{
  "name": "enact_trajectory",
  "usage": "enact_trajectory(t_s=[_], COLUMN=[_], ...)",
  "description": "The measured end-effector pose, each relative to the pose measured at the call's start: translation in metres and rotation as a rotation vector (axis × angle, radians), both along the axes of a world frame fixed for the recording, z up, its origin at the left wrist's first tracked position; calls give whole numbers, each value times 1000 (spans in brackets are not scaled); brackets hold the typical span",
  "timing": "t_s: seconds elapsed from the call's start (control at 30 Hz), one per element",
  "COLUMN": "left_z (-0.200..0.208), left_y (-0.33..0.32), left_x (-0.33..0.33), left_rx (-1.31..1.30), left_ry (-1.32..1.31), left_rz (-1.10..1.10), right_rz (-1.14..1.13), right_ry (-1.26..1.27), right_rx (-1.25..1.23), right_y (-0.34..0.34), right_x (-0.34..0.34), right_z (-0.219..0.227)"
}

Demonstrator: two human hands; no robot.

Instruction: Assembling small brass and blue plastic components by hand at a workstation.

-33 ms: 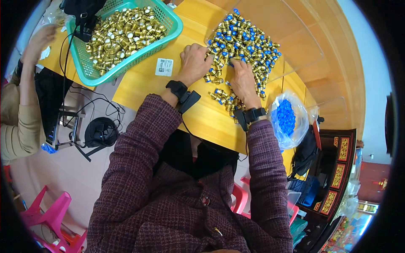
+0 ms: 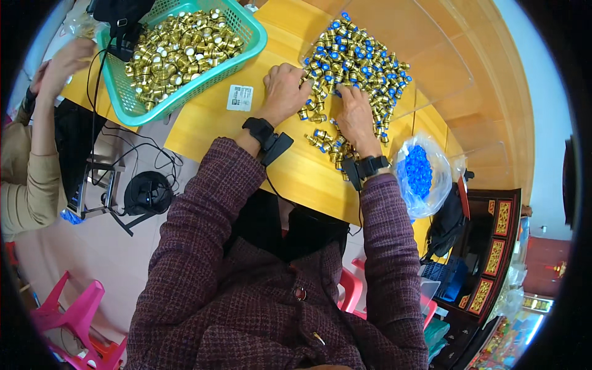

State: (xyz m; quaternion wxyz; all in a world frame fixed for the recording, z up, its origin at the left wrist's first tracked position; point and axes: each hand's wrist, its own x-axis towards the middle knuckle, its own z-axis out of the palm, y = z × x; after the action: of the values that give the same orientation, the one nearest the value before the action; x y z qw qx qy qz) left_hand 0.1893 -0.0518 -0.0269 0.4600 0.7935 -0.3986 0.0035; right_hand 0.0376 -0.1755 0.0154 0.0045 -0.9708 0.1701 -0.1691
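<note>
A heap of brass fittings [image 2: 364,61], many with blue ends, lies spread on the wooden table [image 2: 246,154] in front of me. At the heap's left edge is my left hand [image 2: 285,94], its fingers curled and closed beside the fittings; what they hold, if anything, is hidden. My right hand [image 2: 356,116] reaches into the near part of the heap with bent fingers pressed together. A blue-ended fitting [image 2: 338,92] shows at its fingertips. Between my wrists lie a few looser fittings [image 2: 322,140], some partly covered by my right hand.
A green plastic basket [image 2: 179,97] full of brass fittings with white ends stands at the far left. A white label [image 2: 240,98] lies near it. At right sits a clear bag [image 2: 441,179] of blue caps [image 2: 418,171]. Another person's hand [image 2: 65,65] is at far left.
The other person's hand at the far left has shifted right, and a second hand now shows behind it. My own hands have hardly moved.
</note>
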Motion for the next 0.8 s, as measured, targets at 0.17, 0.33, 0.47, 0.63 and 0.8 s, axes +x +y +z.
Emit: enact_trajectory(t_s=[0.17,0.33,0.47,0.63,0.8], left_z=[-1,-5,-5,-5,-8], left_y=[0,1,0,-1,0], left_x=[-1,0,0,0,1], left_rx=[-21,-32,-47,-57,-52], left_ry=[-13,-57,-53,-53,-65], left_rz=[-3,12,5,-10,5], right_rz=[-61,-16,-21,-89,-109], right_ry=[62,138,-4,-165,-3], right_rx=[-44,37,618,803,499], right_y=[2,1,-15,-27,-12], right_x=[9,2,-12,-29,-35], right_z=[2,11,6,-2,10])
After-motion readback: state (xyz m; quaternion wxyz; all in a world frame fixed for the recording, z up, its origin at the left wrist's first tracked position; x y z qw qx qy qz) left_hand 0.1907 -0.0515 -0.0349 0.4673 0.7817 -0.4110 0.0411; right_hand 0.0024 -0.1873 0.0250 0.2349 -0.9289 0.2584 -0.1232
